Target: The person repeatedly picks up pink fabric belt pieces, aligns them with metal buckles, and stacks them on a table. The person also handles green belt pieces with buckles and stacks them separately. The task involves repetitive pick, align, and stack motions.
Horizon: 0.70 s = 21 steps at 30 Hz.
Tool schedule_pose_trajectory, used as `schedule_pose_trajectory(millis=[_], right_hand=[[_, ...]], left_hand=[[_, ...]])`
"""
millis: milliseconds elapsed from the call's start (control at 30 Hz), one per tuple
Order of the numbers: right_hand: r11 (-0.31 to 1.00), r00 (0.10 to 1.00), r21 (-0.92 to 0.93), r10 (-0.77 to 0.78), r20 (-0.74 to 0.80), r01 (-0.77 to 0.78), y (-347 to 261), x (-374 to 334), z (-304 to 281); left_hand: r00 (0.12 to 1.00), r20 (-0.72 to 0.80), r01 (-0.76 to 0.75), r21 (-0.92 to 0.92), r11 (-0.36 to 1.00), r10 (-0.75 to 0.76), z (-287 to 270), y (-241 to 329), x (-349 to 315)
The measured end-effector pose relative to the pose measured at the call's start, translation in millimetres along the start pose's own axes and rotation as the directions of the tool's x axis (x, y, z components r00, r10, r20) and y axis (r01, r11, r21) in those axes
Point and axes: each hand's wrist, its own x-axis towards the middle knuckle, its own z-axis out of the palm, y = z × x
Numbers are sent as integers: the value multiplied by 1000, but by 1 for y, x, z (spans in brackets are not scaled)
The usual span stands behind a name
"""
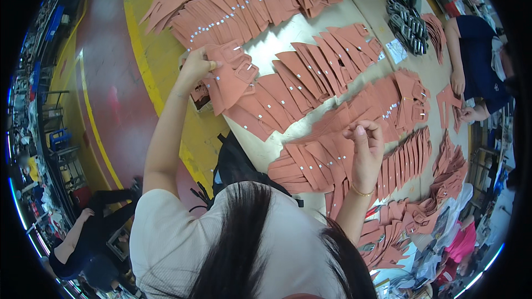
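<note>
My left hand (197,67) is closed on the edge of a terracotta-coloured flat cut piece (230,77) with rectangular cut-outs and small white stickers. That piece lies over the left end of a fanned row of similar cut pieces (266,105). Above another fanned row (316,163), my right hand (367,144) is raised with its thumb and fingers pinched together. Whether anything small sits in that pinch cannot be made out.
More cut pieces (221,16) lie in overlapping rows across the pale table (249,143). Black bundled parts (407,19) rest at the far right. Opposite, a person in dark clothes (479,61) handles pieces. A dark bag (235,160) hangs by the near edge.
</note>
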Motion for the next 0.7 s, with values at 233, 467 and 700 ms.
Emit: schedule_pose_trajectory(millis=[233,467,700], right_hand=[[999,992,-6,-52,-111,52,-4,-8,-58],[993,918,0,-111,-381,120,-4,-22,-138],[977,722,-177,-206,-661,117,0,-54,-218]], left_hand=[[782,-278,-307,608,732,559,1,11,-5],[868,-15,-480,234,845,497,81,91,10],[756,302,-649,235,723,581,193,138,102]])
